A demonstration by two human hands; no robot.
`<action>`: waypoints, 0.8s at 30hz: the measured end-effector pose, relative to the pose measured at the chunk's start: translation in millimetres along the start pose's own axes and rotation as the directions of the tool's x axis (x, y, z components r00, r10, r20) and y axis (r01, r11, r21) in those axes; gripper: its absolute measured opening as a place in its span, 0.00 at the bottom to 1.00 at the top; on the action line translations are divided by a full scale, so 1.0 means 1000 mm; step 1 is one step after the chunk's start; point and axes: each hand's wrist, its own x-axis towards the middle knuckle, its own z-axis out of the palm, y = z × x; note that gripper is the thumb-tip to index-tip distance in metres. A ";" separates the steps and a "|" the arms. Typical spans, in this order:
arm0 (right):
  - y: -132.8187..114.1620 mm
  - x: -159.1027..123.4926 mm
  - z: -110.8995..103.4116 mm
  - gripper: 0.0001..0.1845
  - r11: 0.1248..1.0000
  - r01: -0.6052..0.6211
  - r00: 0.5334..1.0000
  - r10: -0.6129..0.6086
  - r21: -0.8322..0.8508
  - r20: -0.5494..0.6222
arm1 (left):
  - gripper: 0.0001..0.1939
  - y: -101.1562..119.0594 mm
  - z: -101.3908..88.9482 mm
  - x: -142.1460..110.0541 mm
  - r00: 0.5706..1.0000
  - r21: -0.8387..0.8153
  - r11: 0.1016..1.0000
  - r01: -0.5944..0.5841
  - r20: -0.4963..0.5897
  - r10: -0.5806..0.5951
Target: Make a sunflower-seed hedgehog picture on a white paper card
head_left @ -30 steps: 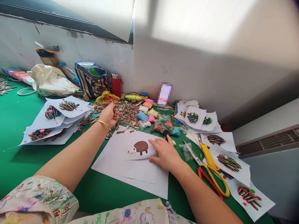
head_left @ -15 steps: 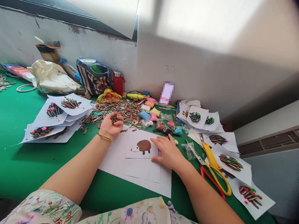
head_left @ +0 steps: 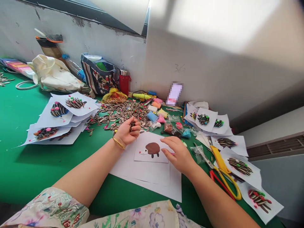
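We observe: left hand [head_left: 127, 132], fingers curled around seeds [head_left: 132, 125]; right hand [head_left: 179, 154], fingers parted. Striped tote [head_left: 96, 79] contains something green [head_left: 101, 66].

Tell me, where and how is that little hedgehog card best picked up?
I'd pinch the hedgehog card at its lower right corner, coming from the right. That corner is bare, clear of the brown hedgehog, and beside the right hand. The card lies flat on larger white paper, so a fingertip may need to lift the edge first.
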 end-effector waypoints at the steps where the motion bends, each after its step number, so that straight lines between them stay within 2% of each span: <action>1: -0.005 0.004 -0.003 0.19 1.000 -0.009 1.000 0.009 0.027 0.000 | 0.16 -0.002 0.001 -0.001 1.000 0.033 0.999 0.013 0.025 -0.013; 5: -0.018 0.035 -0.013 0.17 0.988 -0.063 0.998 0.061 0.143 0.021 | 0.17 -0.009 0.003 -0.004 0.986 0.199 0.975 0.096 0.112 -0.120; 8: -0.018 0.067 -0.006 0.17 0.949 -0.137 0.990 0.141 0.282 0.005 | 0.18 -0.016 0.003 -0.006 0.970 0.326 0.933 0.151 0.134 -0.203; 10: -0.018 0.085 0.006 0.17 0.879 -0.186 0.981 0.192 0.439 0.030 | 0.18 -0.019 0.003 -0.008 0.966 0.389 0.908 0.154 0.135 -0.221; 12: -0.019 0.096 0.018 0.13 0.755 -0.230 0.971 0.223 0.614 0.090 | 0.16 -0.022 0.004 -0.009 0.968 0.437 0.888 0.146 0.123 -0.219; 14: -0.022 0.099 0.028 0.11 0.654 -0.233 0.967 0.234 0.720 0.101 | 0.15 -0.023 0.005 -0.010 0.972 0.468 0.872 0.140 0.105 -0.212; 16: -0.023 0.097 0.034 0.12 0.596 -0.211 0.968 0.239 0.775 0.079 | 0.15 -0.024 0.007 -0.010 0.975 0.486 0.863 0.136 0.090 -0.204; 20: -0.021 0.087 0.033 0.11 0.603 -0.177 0.953 0.303 0.778 -0.019 | 0.16 -0.025 0.006 -0.008 0.983 0.491 0.863 0.119 0.067 -0.173; 24: -0.008 0.078 0.031 0.07 0.661 -0.226 0.948 0.317 0.716 0.006 | 0.16 -0.026 0.004 -0.004 0.989 0.491 0.865 0.102 0.044 -0.142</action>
